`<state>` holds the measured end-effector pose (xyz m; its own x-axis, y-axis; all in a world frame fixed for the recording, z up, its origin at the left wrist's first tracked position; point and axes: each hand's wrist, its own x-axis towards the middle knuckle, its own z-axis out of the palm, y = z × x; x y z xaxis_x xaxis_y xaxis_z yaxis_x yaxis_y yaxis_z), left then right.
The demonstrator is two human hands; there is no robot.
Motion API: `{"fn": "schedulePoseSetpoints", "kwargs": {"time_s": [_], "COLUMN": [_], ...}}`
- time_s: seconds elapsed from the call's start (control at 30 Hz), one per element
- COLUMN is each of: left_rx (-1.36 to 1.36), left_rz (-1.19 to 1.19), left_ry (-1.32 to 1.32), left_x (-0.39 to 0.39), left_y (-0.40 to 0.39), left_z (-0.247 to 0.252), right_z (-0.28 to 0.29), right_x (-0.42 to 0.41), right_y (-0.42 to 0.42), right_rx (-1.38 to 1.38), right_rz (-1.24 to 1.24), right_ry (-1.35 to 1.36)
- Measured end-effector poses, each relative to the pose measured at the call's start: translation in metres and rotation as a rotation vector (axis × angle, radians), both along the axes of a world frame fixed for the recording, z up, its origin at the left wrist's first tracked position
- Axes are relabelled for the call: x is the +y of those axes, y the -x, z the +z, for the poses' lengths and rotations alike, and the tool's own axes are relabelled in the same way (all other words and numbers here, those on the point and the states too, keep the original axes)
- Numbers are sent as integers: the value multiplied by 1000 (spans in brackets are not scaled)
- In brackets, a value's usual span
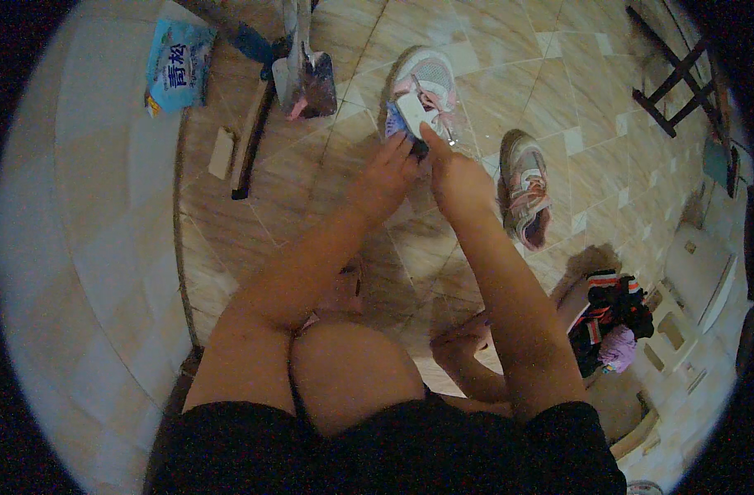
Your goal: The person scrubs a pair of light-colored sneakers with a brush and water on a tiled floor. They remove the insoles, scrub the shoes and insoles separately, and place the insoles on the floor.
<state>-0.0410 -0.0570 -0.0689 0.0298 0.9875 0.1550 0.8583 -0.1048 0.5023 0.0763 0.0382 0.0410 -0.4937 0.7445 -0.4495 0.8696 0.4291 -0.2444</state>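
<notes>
A white and pink sneaker [437, 69] with pink laces stands on the tiled floor in front of me, toe pointing away. My left hand [390, 166] grips it around the heel opening, fingers against a blue-purple part. From the other side, my right hand [458, 172] holds a white piece [412, 113] at the opening, its thumb on top; this looks like the shoe's tongue, though I cannot tell for sure. The matching sneaker [526, 185] rests apart on the floor, right of my right hand.
At the upper left lie a blue packet [194, 68] bearing writing, a metal shovel [305, 80] and a dark bar [253, 145]. A dark folding frame [677, 80] stands far right. Lower right are a cream plastic stool [683, 343], black-and-orange items [609, 303] and a lilac bundle [618, 348].
</notes>
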Motion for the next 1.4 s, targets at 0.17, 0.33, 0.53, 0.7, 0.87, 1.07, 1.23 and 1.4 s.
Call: {"fn": "schedulePoseSetpoints", "kwargs": {"time_s": [0.17,0.33,0.53,0.7,0.87,1.07,1.23,1.4], "left_rx": [55,-453,0,10,-44,-978,-209,-476], "left_rz": [-104,98,-29,8,-51,334,444,485], "left_ry": [292,168,-108,-87,-63,369,182,360], "left_x": [-2,9,1,-3,7,16,49,65], "left_y": [15,-2,8,10,8,11,22,48], "left_z": [18,33,18,14,33,62,82,51], "right_z": [20,-6,34,22,-24,-17,-42,-44], "right_x": [-28,39,57,2,46,-2,-8,12], "right_y": [3,39,10,-15,9,-3,-9,3], "right_rx": [68,68,329,-32,199,509,493,523], "right_rz": [-86,-111,-248,-93,-253,-525,-462,-786], "right_ry": [65,-53,-91,95,-31,-1,-333,70]}}
